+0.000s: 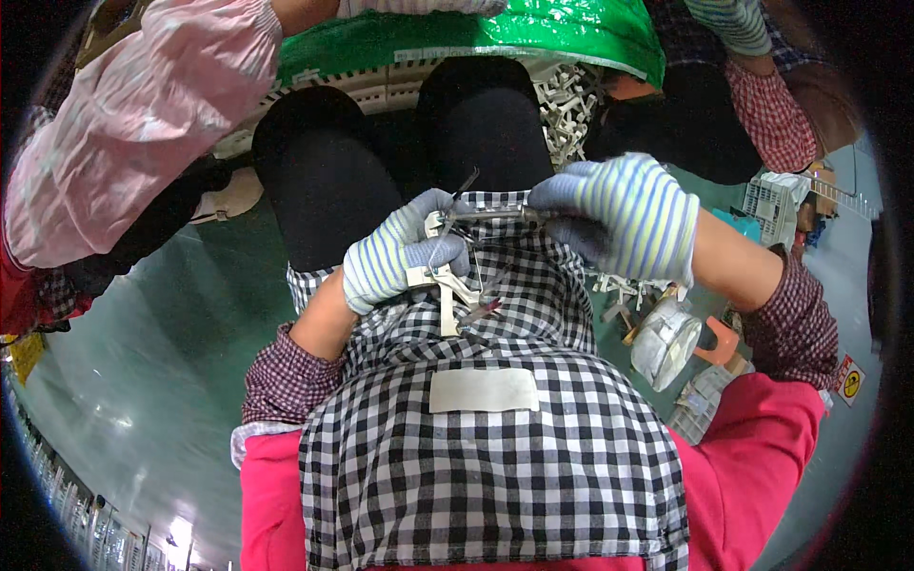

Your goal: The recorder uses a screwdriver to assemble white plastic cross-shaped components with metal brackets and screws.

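I see my left hand (pixel 400 252) closed around a pale plastic piece (pixel 446 285) over my lap, my right hand (pixel 624 214) clamped on a metal tool (pixel 486 216); a slip could jab the glove.

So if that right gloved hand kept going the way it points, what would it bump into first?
Probably the left striped-glove hand holding the pale plastic cross-shaped part: the right striped-glove hand points its thin metal tool leftward there, though depth is unclear.
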`<state>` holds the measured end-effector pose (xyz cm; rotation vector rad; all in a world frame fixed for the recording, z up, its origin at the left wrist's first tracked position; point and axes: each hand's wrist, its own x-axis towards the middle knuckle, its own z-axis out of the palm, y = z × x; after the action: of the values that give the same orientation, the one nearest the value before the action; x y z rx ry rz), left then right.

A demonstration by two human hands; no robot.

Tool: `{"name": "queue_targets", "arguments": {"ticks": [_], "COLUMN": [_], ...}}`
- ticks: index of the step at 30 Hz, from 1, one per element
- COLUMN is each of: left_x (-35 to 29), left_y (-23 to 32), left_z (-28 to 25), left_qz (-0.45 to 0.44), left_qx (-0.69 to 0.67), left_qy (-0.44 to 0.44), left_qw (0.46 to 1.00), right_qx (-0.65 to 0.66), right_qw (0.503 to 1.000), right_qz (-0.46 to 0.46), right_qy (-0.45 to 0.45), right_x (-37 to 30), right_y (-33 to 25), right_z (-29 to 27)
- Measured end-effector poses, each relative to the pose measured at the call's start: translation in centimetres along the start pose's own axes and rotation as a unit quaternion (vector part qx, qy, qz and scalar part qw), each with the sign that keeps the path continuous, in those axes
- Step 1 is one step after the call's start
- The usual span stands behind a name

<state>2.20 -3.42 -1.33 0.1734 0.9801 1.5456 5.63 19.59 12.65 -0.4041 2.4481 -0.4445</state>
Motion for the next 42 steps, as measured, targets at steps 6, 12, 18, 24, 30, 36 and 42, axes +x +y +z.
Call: {"name": "queue_targets", "arguments": {"ticks": [6,12,18,24,30,36,42], "left_x": [-0.2,-0.2,-0.5,-1.4,-0.6,1.9,0.9], "left_y": [-0.3,-0.3,2.0,4.2,4.1,4.1,4.4], "left_z": [0.2,0.6,0.6,-0.1,-1.6,-1.5,-1.1], "left_qz": [0.003,-0.012,0.064,0.225,0.351,0.267,0.274], "left_qx": [0.001,0.014,0.031,-0.09,-0.202,-0.078,-0.181], "left_qy": [-0.011,0.007,0.051,0.1,0.032,0.101,0.1], "left_qw": [1.0,1.0,0.996,0.965,0.914,0.955,0.939], "right_qx": [0.293,0.491,0.198,0.648,0.811,0.764,0.72], "right_qw": [0.95,0.796,0.98,0.71,0.537,0.585,0.635], "right_qz": [0.075,0.271,0.01,0.095,-0.037,-0.05,-0.073], "right_qy": [-0.081,-0.227,0.034,0.258,0.229,0.268,0.268], "right_x": [1.5,1.6,0.2,-1.6,7.3,7.8,8.9], "right_y": [2.0,4.0,2.7,5.1,-2.1,-0.6,0.0], "right_z": [0.4,0.2,-2.6,0.8,10.1,12.3,13.4]}}
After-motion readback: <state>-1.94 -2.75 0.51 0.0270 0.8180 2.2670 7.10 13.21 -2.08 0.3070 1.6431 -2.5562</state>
